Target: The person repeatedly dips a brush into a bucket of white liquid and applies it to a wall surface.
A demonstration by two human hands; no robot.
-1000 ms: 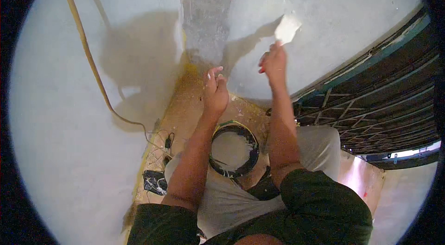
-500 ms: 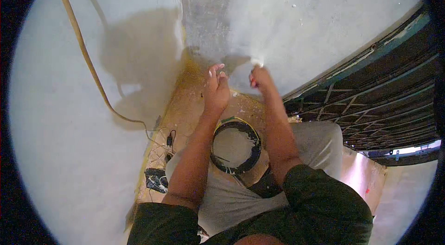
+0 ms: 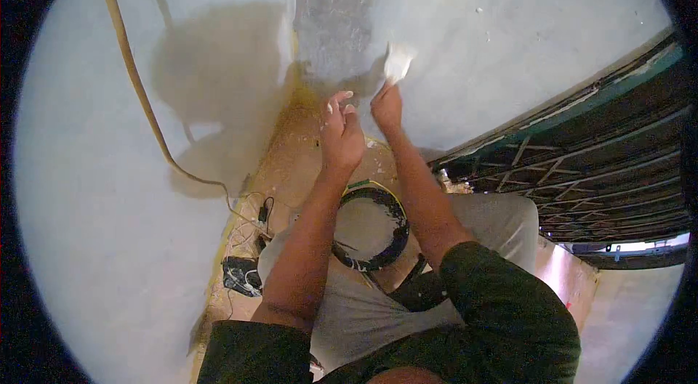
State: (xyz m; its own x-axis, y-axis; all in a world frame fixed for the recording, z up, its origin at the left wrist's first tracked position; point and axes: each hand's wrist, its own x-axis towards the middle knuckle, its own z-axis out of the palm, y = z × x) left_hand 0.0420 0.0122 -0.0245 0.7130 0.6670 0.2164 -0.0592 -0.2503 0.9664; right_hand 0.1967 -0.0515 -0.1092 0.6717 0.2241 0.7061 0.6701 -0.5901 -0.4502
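Observation:
My right hand [image 3: 387,106] is closed around the handle of a putty knife [image 3: 398,64], whose pale, shiny blade points up against the grey wall [image 3: 451,86]. Left of it, my left hand [image 3: 342,130] is raised near the wall corner, fingers curled but apart, with whitish smears on the fingertips and nothing visible in it. Below both hands, between my knees, stands a round black bucket [image 3: 403,235] with grey paste [image 3: 367,228] inside.
A tan hose [image 3: 131,68] hangs down the left wall. Cables and a black box [image 3: 240,275] lie on the floor at lower left. A dark metal lattice gate [image 3: 582,166] stands at the right.
My right hand has moved left and a little upward, and the blade now shows clearly higher on the wall. My left hand has hardly moved. The view has shifted slightly.

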